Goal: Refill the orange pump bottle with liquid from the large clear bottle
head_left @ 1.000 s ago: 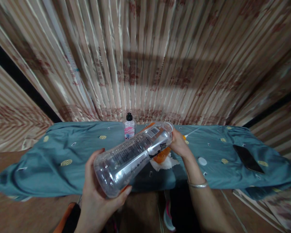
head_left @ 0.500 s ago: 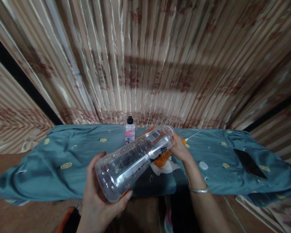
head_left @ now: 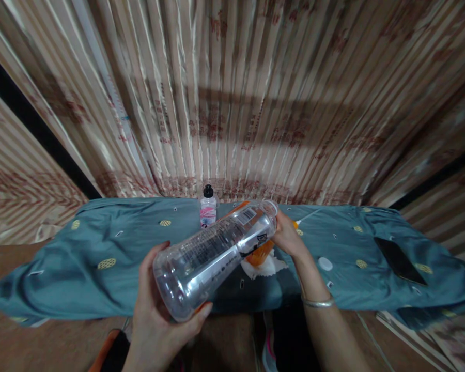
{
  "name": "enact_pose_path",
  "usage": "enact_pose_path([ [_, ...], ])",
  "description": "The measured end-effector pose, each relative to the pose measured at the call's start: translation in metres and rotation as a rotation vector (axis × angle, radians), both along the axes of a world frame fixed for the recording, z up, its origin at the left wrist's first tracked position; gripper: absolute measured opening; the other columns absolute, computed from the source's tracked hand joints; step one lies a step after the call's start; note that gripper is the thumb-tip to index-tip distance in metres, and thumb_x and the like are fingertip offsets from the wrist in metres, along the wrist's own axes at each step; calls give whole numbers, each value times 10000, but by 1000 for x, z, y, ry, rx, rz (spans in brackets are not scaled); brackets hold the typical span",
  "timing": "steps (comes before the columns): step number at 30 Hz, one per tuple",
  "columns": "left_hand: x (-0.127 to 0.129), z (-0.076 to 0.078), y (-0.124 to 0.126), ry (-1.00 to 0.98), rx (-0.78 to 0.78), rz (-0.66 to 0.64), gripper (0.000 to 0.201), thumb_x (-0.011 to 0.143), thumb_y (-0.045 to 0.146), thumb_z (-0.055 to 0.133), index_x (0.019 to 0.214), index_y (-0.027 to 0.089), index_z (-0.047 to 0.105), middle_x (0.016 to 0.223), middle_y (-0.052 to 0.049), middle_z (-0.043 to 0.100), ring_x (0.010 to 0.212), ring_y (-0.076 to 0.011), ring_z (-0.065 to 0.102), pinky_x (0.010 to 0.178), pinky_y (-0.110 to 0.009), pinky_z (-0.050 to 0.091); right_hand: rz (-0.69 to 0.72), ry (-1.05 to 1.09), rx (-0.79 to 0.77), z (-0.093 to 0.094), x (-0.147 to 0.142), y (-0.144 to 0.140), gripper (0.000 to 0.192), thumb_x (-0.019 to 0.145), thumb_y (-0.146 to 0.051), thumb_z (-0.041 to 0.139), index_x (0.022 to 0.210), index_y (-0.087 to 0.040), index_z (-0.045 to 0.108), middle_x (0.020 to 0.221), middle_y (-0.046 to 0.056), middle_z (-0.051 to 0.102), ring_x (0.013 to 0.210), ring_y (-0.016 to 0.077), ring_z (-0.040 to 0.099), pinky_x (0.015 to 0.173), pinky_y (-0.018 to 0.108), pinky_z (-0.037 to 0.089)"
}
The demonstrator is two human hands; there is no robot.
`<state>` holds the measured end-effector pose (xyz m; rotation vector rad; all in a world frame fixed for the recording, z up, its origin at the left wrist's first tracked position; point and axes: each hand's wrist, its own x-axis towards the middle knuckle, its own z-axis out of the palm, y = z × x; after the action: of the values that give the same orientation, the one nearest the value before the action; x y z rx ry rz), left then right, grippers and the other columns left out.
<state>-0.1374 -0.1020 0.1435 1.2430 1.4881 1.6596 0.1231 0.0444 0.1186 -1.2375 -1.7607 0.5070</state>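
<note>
1. Seemingly midway: holding bottle [head_left: 216,257] aloft, tilted, over cloth [head_left: 81,258]; not yet set down.
2. Clasping base in left hand [head_left: 157,320], thumb and fingers spread around; gripping neck in right hand [head_left: 287,235], though with fingers too hidden to be sure how.
3. Lying slantwise between both hands, with mouth beside right hand.

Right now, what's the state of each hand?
Left hand: holding the clear plastic bottle at its base end.
Right hand: holding the same bottle near its neck, grip partly hidden.
</note>
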Motion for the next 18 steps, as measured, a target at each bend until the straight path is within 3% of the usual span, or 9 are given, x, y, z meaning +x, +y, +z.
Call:
enact_pose_path([
  [18, 0, 3, -1, -7, -12, -6, 901, 568, 372, 920, 1369, 228, 533, 1305, -103, 690, 1141, -302, 740, 959, -373, 631, -29, 6, -12, 3, -1, 0, 368, 733, -281, 619, 1098, -238, 642, 1042, 68, 806, 944, 283, 743, 853, 399, 578],
])
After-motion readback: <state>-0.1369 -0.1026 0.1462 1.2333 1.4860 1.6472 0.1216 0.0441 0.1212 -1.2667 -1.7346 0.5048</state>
